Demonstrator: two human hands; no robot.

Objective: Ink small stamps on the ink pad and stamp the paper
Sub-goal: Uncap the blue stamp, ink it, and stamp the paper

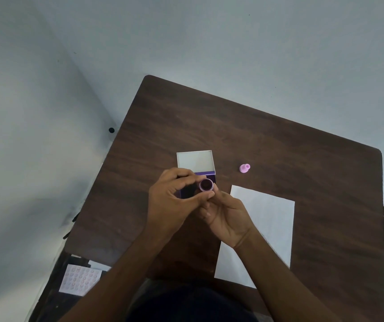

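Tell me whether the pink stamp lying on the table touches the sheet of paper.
Apart. The head view shows the pink stamp lying beyond the paper, with a strip of bare brown table plainly between them.

Dark brown wood-grain table, rounded corners, set against pale grey-blue wall. Small black round knob beside table's far left edge. Pale sheet with rows of small round dots lying low at left, below table edge, on dark surface. Thin black sticks beside table's left side, too blurred to identify.
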